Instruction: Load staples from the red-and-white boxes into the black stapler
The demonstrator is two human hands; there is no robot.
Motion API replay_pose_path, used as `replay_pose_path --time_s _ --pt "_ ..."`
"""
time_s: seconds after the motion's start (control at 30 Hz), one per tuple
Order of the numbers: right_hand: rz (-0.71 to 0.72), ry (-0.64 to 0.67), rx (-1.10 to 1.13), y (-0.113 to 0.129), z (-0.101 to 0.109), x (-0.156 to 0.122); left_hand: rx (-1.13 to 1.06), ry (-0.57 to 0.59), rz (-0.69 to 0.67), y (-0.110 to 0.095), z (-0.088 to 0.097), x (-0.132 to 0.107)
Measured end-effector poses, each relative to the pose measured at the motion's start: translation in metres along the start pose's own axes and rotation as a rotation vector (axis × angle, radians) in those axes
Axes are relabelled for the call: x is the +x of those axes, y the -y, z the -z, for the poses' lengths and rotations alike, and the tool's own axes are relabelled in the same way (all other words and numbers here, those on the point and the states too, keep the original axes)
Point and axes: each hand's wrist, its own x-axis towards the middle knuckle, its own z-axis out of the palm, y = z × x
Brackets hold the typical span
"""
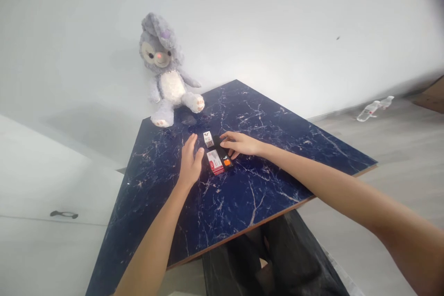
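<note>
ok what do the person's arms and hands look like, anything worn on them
The left hand and right hand are bare, five-fingered human hands without gloves; no rings or watch can be made out. Neither the left arm nor the right arm shows a sleeve within the picture.

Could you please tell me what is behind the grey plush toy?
A pale wall is visible behind the plush toy; whatever lies directly behind its body is covered.
</note>
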Motion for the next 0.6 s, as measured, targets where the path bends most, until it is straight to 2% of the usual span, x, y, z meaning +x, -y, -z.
replay_pose_path --time_s 0.1,0.17,0.3,0.47,0.6 --pt "0.013 0.024 0.005 -0.001 0.001 0.000 0.032 0.200 0.018 0.005 -0.001 0.010" --pt "0.029 0.024 0.015 -0.004 0.002 0.001 0.033 0.247 0.007 0.004 -0.001 0.012" --pt "0.037 0.021 0.013 -0.009 0.002 0.004 0.112 0.061 0.004 0.004 0.001 0.011" --pt "0.041 0.033 -0.012 -0.010 0.003 0.004 0.159 0.154 -0.010 0.009 0.003 0.014" --pt "0.051 0.037 -0.051 -0.006 0.004 0.000 0.275 -0.016 0.095 0.012 0.008 0.011"
